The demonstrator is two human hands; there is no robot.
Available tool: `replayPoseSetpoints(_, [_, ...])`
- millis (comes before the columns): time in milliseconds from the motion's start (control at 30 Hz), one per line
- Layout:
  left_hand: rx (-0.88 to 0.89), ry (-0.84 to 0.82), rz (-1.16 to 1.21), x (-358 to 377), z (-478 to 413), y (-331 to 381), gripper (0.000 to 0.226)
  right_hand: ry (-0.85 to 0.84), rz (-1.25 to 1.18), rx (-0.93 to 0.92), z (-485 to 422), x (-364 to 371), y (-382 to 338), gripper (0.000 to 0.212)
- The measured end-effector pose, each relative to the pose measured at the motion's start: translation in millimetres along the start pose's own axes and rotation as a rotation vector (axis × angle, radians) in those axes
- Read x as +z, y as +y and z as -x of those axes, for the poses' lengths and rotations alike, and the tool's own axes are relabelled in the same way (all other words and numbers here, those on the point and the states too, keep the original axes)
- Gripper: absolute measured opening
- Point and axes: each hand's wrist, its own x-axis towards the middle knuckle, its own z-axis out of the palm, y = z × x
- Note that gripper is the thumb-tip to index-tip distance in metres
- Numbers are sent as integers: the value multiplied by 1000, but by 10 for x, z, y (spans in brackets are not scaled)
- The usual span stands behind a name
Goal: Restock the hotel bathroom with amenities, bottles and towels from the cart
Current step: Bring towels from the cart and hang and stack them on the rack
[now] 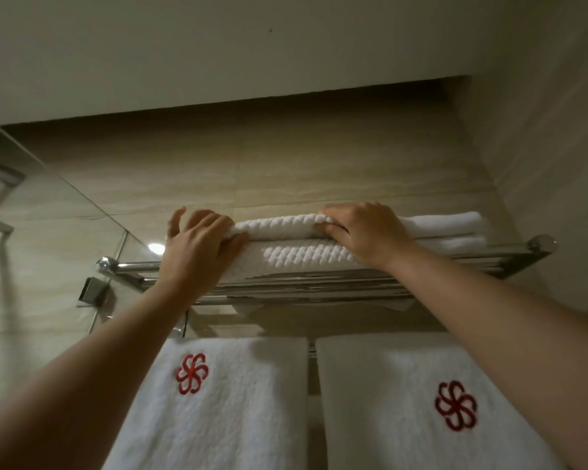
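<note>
1. A beige tiled wall (286, 164) rises to a pale ceiling (218, 45). A glass panel (65, 205) stands at the left, held by a small metal clamp (92, 290).
2. Left hand's fingers (214, 218) are spread and curl over the top of the left end of a ribbed white towel (286, 228). The outermost finger lifts clear to the left. The thumb presses the front of the upper fold, so that layer is pinched between thumb and fingers.
3. The left hand (197, 245) shows its back to the camera, with the bare forearm running down to the lower left corner.
4. Right hand's fingers (336, 210) lie close together, bent over the top of the same towel further right. The thumb is tucked into the crease between the upper and lower folds.
5. The right hand (364, 232) clasps that upper fold, and its forearm leads off to the lower right.
6. The ribbed towel lies folded on a chrome rack (510, 256) fixed to the wall. It touches a stack of smooth white towels (448, 222) at its right.
7. Below the rack hang two white towels side by side, a left hanging towel (224, 401) and a right hanging towel (404, 401). Each has a red pinwheel emblem.
</note>
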Motion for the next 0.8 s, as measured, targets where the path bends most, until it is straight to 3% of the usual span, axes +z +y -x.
replayPoseSetpoints(133, [21,118,17,26,27,52,27,31,-4,-10,-1,-1,10,31])
replayPoseSetpoints(267, [-145,190,158,48,106,167,33,83,4,-43,19,45,13,27])
replayPoseSetpoints(367, [-180,226,116,41,210,253,36,75,-12,-65,29,57,16,28])
replayPoseSetpoints(433, [-153,160,4,33,297,286,46,57,-8,-65,29,53,19,29])
replayPoseSetpoints(600, [103,-77,-128,-42,248,351,93,-69,68,-201,143,-35,51,43])
replayPoseSetpoints(700, [104,-111,-141,-76,164,340,76,-162,160,-273,249,-177,152,62])
replayPoseSetpoints(800, [122,-87,-105,-54,106,249,51,-184,269,-178,322,-321,342,70])
